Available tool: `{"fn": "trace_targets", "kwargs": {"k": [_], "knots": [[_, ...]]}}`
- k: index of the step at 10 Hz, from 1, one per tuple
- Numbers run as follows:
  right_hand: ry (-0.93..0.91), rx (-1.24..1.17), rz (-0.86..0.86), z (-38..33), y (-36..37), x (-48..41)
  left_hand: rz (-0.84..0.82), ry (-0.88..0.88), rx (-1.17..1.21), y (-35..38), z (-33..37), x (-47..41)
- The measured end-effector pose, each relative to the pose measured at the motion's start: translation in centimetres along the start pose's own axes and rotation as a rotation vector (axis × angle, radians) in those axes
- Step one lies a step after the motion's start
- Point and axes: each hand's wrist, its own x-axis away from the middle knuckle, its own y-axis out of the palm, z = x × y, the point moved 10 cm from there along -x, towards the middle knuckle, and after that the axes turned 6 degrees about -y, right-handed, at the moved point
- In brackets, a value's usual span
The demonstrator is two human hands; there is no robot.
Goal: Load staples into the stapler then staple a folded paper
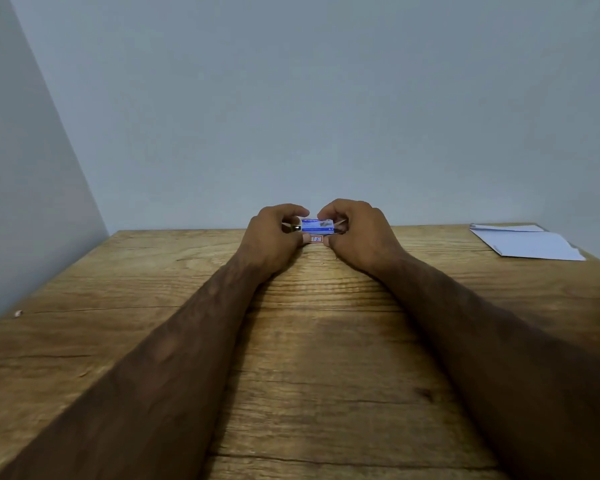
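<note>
Both of your hands are meeting at the centre of the frame, near the far edge of a wooden table. Your left hand is curling its fingers and thumb round the left end of a small blue and white staple box. Your right hand is pinching the right end the same way. Something small and shiny is showing at the box's left end. White folded paper is lying at the right of the frame, well apart from your hands.
</note>
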Motion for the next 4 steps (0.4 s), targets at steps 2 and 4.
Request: {"fn": "trace_targets", "kwargs": {"k": [2, 4], "knots": [[0.014, -0.04, 0.004, 0.5, 0.2, 0.0, -0.02, -0.012, 0.035, 0.3, -0.2, 0.2], [-0.059, -0.078, 0.158, 0.0, -1.4, 0.5, 0.089, 0.004, 0.092, -0.8, -0.1, 0.4]]}}
